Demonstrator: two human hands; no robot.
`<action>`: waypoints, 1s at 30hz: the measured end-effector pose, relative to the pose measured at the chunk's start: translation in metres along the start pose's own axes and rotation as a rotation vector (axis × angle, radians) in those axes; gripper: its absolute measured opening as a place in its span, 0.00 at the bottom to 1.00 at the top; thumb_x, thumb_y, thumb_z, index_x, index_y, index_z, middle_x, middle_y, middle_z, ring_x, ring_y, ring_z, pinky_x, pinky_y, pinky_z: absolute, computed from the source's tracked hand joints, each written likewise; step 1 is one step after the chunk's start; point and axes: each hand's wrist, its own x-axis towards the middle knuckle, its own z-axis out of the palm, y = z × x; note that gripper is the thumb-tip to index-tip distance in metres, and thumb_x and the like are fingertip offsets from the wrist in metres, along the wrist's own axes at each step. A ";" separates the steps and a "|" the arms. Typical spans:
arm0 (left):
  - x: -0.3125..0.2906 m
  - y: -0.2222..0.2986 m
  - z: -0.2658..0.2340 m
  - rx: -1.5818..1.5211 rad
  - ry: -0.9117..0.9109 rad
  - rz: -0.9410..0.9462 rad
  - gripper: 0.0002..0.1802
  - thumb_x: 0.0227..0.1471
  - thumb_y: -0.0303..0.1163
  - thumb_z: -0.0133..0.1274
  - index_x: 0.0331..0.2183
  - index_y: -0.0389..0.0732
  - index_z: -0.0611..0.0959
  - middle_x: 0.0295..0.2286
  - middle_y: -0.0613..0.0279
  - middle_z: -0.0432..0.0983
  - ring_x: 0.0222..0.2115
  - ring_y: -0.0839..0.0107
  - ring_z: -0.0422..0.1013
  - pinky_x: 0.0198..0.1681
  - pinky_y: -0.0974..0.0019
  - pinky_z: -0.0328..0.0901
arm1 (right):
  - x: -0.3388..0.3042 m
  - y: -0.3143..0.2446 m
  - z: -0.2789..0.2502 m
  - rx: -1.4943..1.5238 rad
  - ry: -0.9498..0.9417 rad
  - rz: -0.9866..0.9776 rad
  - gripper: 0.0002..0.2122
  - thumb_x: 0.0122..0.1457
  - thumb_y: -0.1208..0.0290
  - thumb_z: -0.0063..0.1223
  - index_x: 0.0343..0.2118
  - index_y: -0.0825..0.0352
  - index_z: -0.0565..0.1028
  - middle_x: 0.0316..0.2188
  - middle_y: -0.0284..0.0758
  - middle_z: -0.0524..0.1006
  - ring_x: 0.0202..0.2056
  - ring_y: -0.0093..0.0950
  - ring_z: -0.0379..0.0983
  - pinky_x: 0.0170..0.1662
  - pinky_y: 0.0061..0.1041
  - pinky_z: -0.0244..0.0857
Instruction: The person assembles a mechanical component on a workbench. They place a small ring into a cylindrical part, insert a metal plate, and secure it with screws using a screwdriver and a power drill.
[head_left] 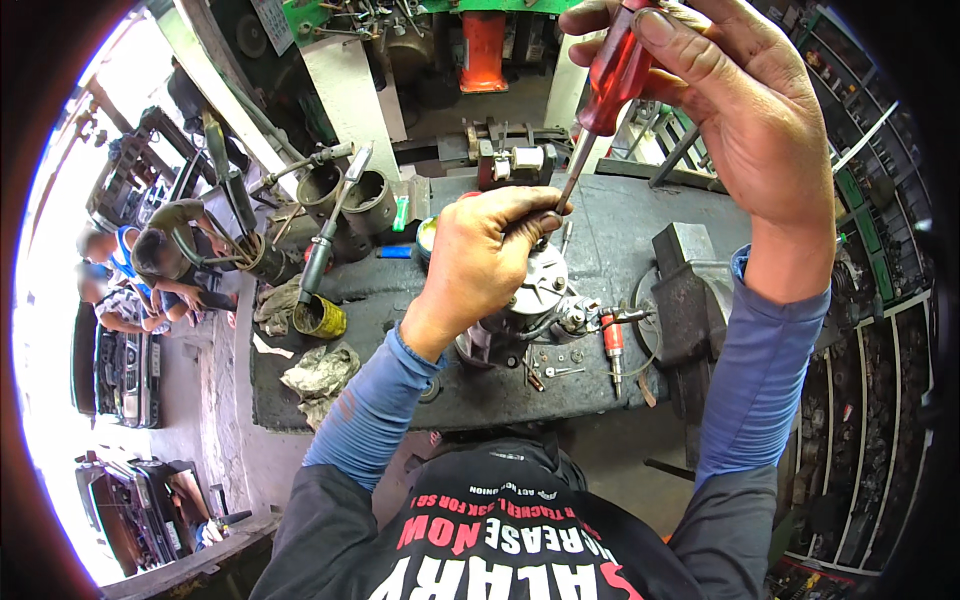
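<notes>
My right hand (748, 115) is raised at the upper right, its fingers closed around the red handle of a screwdriver (606, 88). The shaft points down and slightly left. Near its lower end my left hand (478, 258) pinches it between thumb and fingers. Under and beside the left hand stands a round silver-grey metal housing (545, 284) with bolts, partly hidden by that hand. Whether the screwdriver tip touches the housing cannot be made out. Several small loose metal parts (558, 360) and a red-bodied tool with a silver tip (613, 345) lie by the housing.
A heavy bench vise (688, 275) stands on the dark workbench (400, 345) at right. On the left are a yellow can (325, 318), crumpled rags (322, 375), a blue cylinder (394, 252) and metal cylinders (368, 200). People (165, 255) crouch farther left; shelves (850, 400) line the right.
</notes>
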 end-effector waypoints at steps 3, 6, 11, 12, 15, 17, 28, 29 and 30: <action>-0.001 0.000 0.000 0.003 0.009 0.025 0.11 0.56 0.19 0.62 0.42 0.36 0.90 0.36 0.55 0.89 0.34 0.72 0.84 0.40 0.68 0.76 | 0.005 0.002 -0.008 -0.044 -0.087 -0.032 0.13 0.72 0.76 0.53 0.56 0.75 0.77 0.40 0.45 0.85 0.37 0.31 0.84 0.35 0.29 0.83; -0.001 0.003 -0.001 0.011 0.005 0.022 0.12 0.56 0.18 0.62 0.43 0.36 0.90 0.36 0.55 0.89 0.35 0.72 0.84 0.41 0.68 0.76 | 0.010 0.014 -0.015 -0.105 -0.108 -0.115 0.13 0.71 0.76 0.54 0.55 0.75 0.78 0.38 0.45 0.85 0.34 0.31 0.85 0.35 0.30 0.83; -0.001 0.006 -0.001 0.000 -0.017 -0.022 0.11 0.57 0.19 0.62 0.42 0.35 0.90 0.35 0.55 0.89 0.34 0.74 0.83 0.40 0.69 0.75 | 0.007 0.005 -0.004 -0.187 -0.023 -0.088 0.14 0.68 0.72 0.61 0.52 0.77 0.79 0.34 0.43 0.85 0.28 0.29 0.84 0.29 0.28 0.81; -0.001 0.007 -0.002 -0.011 -0.036 -0.033 0.10 0.57 0.20 0.63 0.42 0.35 0.90 0.35 0.55 0.89 0.33 0.74 0.83 0.39 0.68 0.75 | 0.005 -0.001 0.002 -0.246 0.020 -0.060 0.15 0.67 0.70 0.63 0.51 0.77 0.79 0.32 0.42 0.85 0.26 0.28 0.84 0.27 0.26 0.80; 0.002 0.017 -0.002 -0.025 -0.073 -0.031 0.09 0.57 0.22 0.65 0.42 0.35 0.90 0.33 0.55 0.88 0.32 0.76 0.81 0.38 0.68 0.75 | 0.005 0.003 0.021 -0.505 0.199 -0.127 0.19 0.63 0.63 0.70 0.43 0.77 0.79 0.23 0.39 0.83 0.19 0.23 0.81 0.18 0.22 0.74; 0.003 0.025 0.004 -0.011 -0.069 0.016 0.10 0.57 0.23 0.66 0.42 0.34 0.89 0.32 0.54 0.88 0.31 0.76 0.80 0.37 0.68 0.74 | 0.003 0.001 0.032 -0.661 0.228 -0.132 0.20 0.60 0.61 0.73 0.40 0.76 0.79 0.19 0.37 0.82 0.17 0.21 0.80 0.15 0.21 0.71; 0.013 0.031 -0.009 -0.118 -0.247 -0.107 0.32 0.60 0.18 0.60 0.64 0.41 0.74 0.41 0.61 0.85 0.43 0.75 0.79 0.52 0.68 0.72 | 0.022 -0.031 0.000 -0.485 -0.162 0.018 0.08 0.69 0.72 0.61 0.39 0.74 0.80 0.29 0.37 0.84 0.27 0.23 0.83 0.30 0.23 0.78; 0.016 0.026 -0.010 0.078 -0.205 0.019 0.29 0.57 0.21 0.66 0.59 0.40 0.78 0.40 0.63 0.85 0.41 0.76 0.79 0.48 0.69 0.73 | 0.027 -0.045 0.007 -0.594 -0.151 0.112 0.10 0.68 0.69 0.62 0.36 0.73 0.79 0.26 0.36 0.84 0.26 0.22 0.83 0.30 0.23 0.77; 0.019 0.023 -0.006 0.135 -0.148 0.038 0.21 0.54 0.22 0.70 0.49 0.37 0.84 0.37 0.64 0.85 0.37 0.79 0.79 0.42 0.72 0.73 | 0.026 -0.041 0.006 -0.745 -0.142 0.037 0.13 0.68 0.64 0.63 0.34 0.71 0.78 0.24 0.35 0.83 0.25 0.21 0.83 0.29 0.23 0.76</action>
